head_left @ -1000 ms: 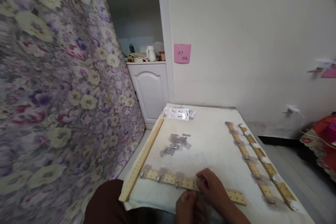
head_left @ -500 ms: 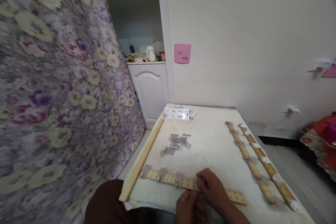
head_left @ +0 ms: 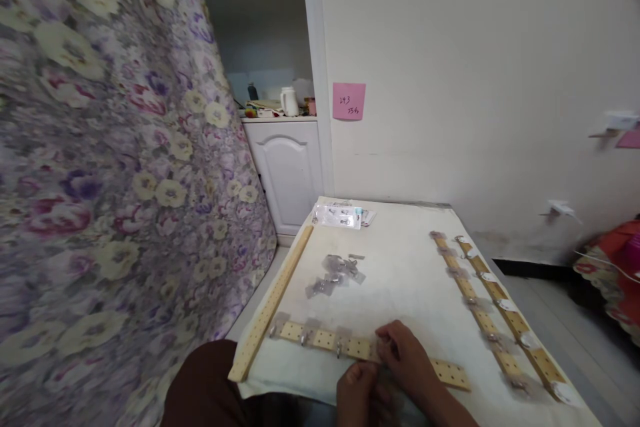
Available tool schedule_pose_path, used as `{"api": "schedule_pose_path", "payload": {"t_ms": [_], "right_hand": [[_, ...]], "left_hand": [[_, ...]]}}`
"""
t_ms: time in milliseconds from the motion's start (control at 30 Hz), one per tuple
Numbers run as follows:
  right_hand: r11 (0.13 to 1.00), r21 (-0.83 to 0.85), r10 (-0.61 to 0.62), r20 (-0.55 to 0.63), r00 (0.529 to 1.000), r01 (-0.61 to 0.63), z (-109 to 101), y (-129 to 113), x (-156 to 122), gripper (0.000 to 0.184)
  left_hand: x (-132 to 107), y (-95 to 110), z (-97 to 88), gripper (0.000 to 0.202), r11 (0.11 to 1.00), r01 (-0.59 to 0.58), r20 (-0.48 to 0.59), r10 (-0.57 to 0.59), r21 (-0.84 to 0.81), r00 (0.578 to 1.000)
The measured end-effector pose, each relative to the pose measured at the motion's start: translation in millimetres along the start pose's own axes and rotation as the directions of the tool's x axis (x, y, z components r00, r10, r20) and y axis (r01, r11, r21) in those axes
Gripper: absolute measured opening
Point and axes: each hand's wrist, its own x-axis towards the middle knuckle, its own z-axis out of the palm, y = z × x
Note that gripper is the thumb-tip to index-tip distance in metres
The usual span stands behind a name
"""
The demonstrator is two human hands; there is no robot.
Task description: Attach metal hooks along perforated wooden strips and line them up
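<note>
A perforated wooden strip (head_left: 357, 347) lies across the near side of the table, with several clear adhesive hooks (head_left: 339, 341) set along its left part. My right hand (head_left: 405, 357) rests over the strip, fingers pinched at its upper edge. Just below and touching the front edge of the strip is my left hand (head_left: 357, 390), its fingers curled closed. Whatever small piece lies between the fingertips is hidden. A loose pile of clear hooks (head_left: 334, 275) sits farther back on the cloth.
Another perforated strip (head_left: 273, 307) runs along the table's left edge. At the right lie a strip with clear hooks (head_left: 467, 290) and one with white hooks (head_left: 500, 299). A clear package (head_left: 336, 216) rests at the far edge. A floral curtain (head_left: 125, 180) hangs left.
Both hands stay nearly in place at the strip, with only very slight finger movement. The view has shifted slightly.
</note>
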Motion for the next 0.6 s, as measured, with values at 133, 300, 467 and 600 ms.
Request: {"api": "schedule_pose_path", "payload": {"t_ms": [133, 300, 467, 600], "right_hand": [[1.0, 0.011, 0.008, 0.0, 1.0, -0.008, -2, 0, 0, 0.021], [1.0, 0.002, -0.002, 0.005, 1.0, 0.002, -4, -1, -2, 0.021], [1.0, -0.024, -0.004, 0.0, 1.0, 0.004, -6, 1, -4, 0.021], [0.999, -0.038, -0.004, 0.0, 1.0, 0.004, -7, 2, -4, 0.02]], "left_hand": [[-1, 3, 0.6, 0.038, 1.0, 0.01, 0.007, -0.01, -0.003, 1.0], [-11, 15, 1.3, 0.036, 0.998, 0.014, 0.034, -0.016, 0.057, 0.999], [-12, 16, 2.0, 0.04, 0.996, 0.004, 0.031, -0.007, 0.089, 1.0], [-10, 15, 0.9, 0.039, 0.987, 0.024, 0.011, -0.026, 0.156, 1.0]]}}
